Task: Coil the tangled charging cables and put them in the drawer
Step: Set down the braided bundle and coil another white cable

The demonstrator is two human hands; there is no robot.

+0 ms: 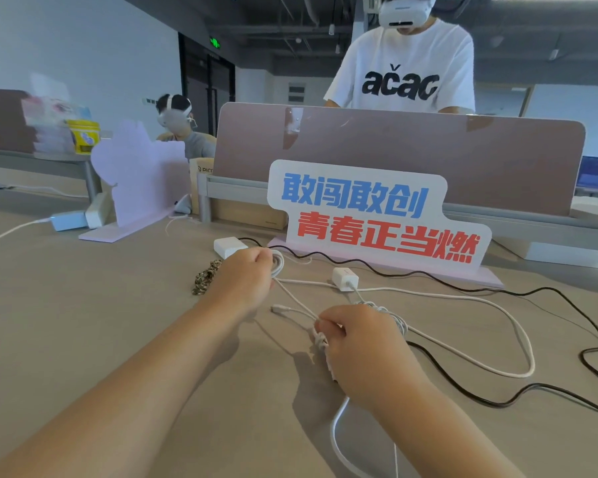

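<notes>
The left hand (246,279) is curled around a small coil of white cable (279,263). The right hand (359,346), nearer the body, is closed on a knotted bunch of the same cable. One strand runs taut on a slant between them. The loose length (527,353) loops out beyond the right hand, so that hand seems better placed to feed it in. A charger (345,278) lies just past both hands. No drawer is in view.

On a matt tan desk (83,322), smooth white plastic-sheathed cables (392,315) and a black rubbery cord (501,405) lie before a printed matt board sign (359,215). Left of the sign are a glossy white plastic charger (228,246) and a rough braided strap (206,276).
</notes>
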